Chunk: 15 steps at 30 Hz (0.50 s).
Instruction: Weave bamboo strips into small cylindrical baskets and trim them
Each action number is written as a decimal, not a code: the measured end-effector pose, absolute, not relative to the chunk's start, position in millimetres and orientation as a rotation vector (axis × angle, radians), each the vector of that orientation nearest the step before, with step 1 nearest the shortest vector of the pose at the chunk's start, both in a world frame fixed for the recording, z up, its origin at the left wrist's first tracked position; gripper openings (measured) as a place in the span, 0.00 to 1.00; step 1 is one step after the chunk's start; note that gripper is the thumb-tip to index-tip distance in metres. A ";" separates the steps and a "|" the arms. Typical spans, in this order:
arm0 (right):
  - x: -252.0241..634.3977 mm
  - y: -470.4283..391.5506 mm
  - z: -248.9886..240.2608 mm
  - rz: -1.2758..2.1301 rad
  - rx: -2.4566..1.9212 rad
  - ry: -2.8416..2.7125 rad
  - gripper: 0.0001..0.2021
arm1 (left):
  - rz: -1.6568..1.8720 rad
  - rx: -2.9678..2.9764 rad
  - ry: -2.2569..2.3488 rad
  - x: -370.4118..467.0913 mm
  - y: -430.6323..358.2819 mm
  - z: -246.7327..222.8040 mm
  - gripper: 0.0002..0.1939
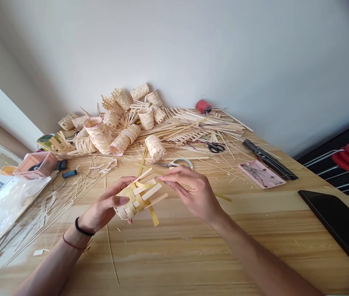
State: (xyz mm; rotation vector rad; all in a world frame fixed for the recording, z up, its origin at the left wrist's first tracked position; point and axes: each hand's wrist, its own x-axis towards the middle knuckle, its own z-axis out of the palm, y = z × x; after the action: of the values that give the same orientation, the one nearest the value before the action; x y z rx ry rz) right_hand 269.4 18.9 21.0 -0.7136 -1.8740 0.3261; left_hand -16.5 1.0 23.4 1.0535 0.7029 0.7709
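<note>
A small, partly woven basket (134, 200) of pale and yellow strips is tilted above the table, its loose strip ends pointing up and to the right. My left hand (108, 205) is wrapped round its left side, with the thumb on the weave. At the basket's upper right, the fingertips of my right hand (192, 189) are pinched together on the end of a thin strip (159, 178). A yellow strip (153, 213) hangs from the basket's lower right. White-handled scissors (181, 162) lie just behind my right hand.
Woven baskets (98, 133) and loose strips (189, 123) are heaped at the back. Black scissors (216, 147), a red spool (203, 106), a pink tray (261, 174) and a black phone (336, 224) lie on the right. A pink box (35, 165) stands on the left.
</note>
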 end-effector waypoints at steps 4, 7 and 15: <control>267.8 14.8 25.5 0.329 -0.767 -1.850 0.13 | 0.884 1.097 0.768 -13.3 0.6 22.8 0.25; 266.8 11.8 28.4 0.361 -0.796 -1.836 0.11 | 0.959 1.132 0.832 -10.6 -0.4 24.4 0.24; 261.5 6.9 26.6 0.605 -0.841 -1.861 0.06 | 1.089 1.225 0.940 -4.6 -2.2 25.4 0.26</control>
State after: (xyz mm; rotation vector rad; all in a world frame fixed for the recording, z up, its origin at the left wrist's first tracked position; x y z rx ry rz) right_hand 261.5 6.9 26.6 -0.8414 -1.8605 0.6054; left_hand -4.6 -2.2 25.4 1.2253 0.9397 1.0890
